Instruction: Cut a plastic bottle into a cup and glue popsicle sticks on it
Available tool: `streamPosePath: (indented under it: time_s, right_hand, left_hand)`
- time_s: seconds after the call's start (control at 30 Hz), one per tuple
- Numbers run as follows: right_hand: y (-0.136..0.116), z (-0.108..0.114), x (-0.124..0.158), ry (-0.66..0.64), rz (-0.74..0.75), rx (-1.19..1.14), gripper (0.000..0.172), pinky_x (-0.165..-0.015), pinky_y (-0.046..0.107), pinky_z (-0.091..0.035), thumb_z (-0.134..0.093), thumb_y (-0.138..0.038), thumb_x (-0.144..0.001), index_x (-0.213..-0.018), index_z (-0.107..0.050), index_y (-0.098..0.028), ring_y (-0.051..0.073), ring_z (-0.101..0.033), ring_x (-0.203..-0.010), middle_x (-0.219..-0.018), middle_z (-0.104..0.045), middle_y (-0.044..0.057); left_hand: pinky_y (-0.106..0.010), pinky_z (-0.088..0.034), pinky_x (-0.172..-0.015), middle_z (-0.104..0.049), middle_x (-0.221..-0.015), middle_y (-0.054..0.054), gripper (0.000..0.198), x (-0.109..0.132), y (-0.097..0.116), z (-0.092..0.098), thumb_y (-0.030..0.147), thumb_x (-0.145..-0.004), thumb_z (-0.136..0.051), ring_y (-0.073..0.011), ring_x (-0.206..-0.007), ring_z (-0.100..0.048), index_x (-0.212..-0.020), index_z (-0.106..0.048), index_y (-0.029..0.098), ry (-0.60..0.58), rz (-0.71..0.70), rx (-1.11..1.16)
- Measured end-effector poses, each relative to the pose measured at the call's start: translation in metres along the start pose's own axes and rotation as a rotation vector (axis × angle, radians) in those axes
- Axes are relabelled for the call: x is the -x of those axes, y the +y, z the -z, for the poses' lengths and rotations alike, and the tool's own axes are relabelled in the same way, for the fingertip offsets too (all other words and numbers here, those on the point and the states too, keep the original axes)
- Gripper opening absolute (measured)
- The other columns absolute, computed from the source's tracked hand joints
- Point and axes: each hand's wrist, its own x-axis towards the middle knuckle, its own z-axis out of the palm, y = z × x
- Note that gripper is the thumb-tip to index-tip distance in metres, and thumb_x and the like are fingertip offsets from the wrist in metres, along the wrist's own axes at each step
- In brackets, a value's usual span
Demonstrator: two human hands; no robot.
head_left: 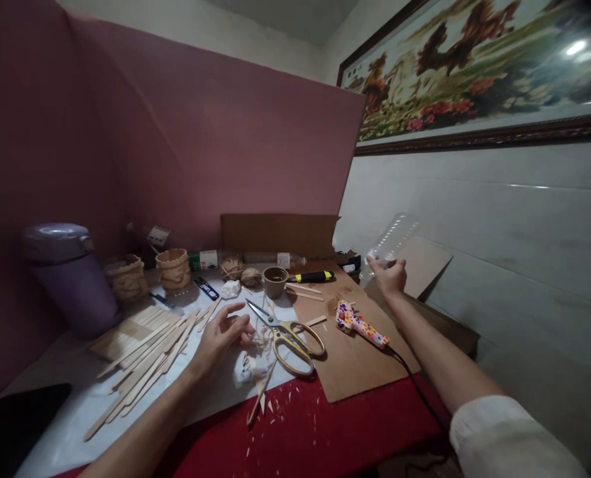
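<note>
nearest, left hand [223,332] lying loose, fingers spread, beside pale wooden sticks [146,362]; gold-handled scissors [290,335] just right. spotted glue gun [360,325] lying on brown cardboard sheet [355,368] between. farthest, right hand [389,275] gripping clear ridged plastic strip [394,240], raised past cardboard's far edge.

The clear plastic piece [394,240] in the right hand [390,277] is blurred, its shape unclear. The painting [475,73] is cut off at the top and right edges, and the bottle labels [206,259] are too small to read.
</note>
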Motion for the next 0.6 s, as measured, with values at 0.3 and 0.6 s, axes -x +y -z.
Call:
streamPosePath:
  time_s: [0.3, 0.6]
  right_hand:
    - [-0.014, 0.009, 0.004, 0.064, 0.132, 0.039, 0.068, -0.087, 0.05, -0.045, -0.07, -0.058, -0.063, -0.111, -0.051, -0.013, 0.04, -0.061, -0.101, -0.108, -0.066, 0.023]
    - [-0.085, 0.019, 0.109, -0.067, 1.01, 0.041, 0.048, -0.104, 0.046, -0.034, -0.064, -0.041, -0.087, -0.129, -0.055, -0.019, 0.033, -0.051, -0.123, -0.127, -0.065, 0.013]
  left_hand:
    - [-0.025, -0.045, -0.054, -0.066, -0.061, -0.001, 0.048, 0.002, 0.007, 0.0, 0.046, -0.069, -0.076, -0.0116, -0.051, -0.055, -0.099, -0.063, 0.011, 0.228, -0.125, 0.027]
    - [-0.024, -0.044, -0.05, -0.065, -0.057, -0.003, 0.039, 0.0, 0.01, 0.003, 0.047, -0.067, -0.072, -0.0116, -0.047, -0.054, -0.079, -0.065, 0.011, 0.332, -0.104, 0.07]
